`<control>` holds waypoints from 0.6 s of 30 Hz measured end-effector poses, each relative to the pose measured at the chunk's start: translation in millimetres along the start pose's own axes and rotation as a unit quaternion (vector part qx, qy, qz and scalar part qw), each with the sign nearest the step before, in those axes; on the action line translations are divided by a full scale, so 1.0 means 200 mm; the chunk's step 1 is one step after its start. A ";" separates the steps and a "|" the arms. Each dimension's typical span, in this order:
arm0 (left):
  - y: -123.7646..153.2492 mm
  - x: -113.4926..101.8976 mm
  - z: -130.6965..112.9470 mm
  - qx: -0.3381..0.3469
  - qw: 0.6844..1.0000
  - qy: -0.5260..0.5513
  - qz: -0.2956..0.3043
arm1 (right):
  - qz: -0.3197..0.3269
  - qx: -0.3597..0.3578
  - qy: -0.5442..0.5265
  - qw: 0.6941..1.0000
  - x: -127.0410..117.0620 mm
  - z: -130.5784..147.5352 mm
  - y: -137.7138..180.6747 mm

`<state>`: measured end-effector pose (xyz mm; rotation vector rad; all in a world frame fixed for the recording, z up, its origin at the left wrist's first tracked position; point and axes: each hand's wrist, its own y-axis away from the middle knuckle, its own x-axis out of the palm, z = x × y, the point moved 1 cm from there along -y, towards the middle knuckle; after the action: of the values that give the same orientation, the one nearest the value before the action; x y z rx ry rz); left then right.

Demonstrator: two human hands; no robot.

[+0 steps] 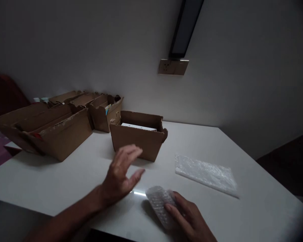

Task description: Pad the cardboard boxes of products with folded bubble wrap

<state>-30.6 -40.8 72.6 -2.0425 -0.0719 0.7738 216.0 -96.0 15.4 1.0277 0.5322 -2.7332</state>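
Note:
My right hand (pixel 185 213) grips a bubble-wrapped bundle (pixel 159 201) at the table's front edge. What the wrap encloses cannot be made out. To its left, my left hand (pixel 122 171) is raised with thumb and fingers apart and nothing between them. Just beyond those fingers stands a small open cardboard box (pixel 138 139) with a white flat item (pixel 138 126) showing inside. Flat on the table, right of the bundle, lies a sheet of bubble wrap (pixel 207 173).
Several open cardboard boxes (pixel 73 134) crowd the left side of the white table (pixel 192 137). Behind the table is a wall with a socket plate (pixel 173 67) and a dark screen (pixel 187 28) above it. A red chair back (pixel 5 94) shows at far left.

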 end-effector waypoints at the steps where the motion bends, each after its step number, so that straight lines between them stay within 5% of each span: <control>1: -0.10 -0.04 0.05 0.040 0.996 -0.067 -0.030 | -0.015 -0.003 0.013 1.000 -0.03 0.00 -0.01; 5: -0.39 -0.11 0.29 0.055 0.978 -0.202 0.016 | -0.046 -0.024 0.051 0.997 -0.21 0.04 -0.09; 8: -0.42 -0.11 0.39 0.033 0.983 -0.171 0.063 | -0.096 -0.064 0.084 0.990 -0.36 0.11 -0.20; 13: -0.26 -0.16 0.27 0.060 0.989 -0.127 0.056 | -0.166 -0.107 0.112 0.974 -0.55 0.30 -0.43; 18: -0.12 -0.29 0.10 0.057 0.989 -0.114 0.081 | -0.159 -0.156 0.117 0.968 -0.55 0.47 -0.66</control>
<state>-81.8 -32.0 111.9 -1.8617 0.0097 1.0875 205.7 -7.1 189.4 1.2787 1.2187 -2.6687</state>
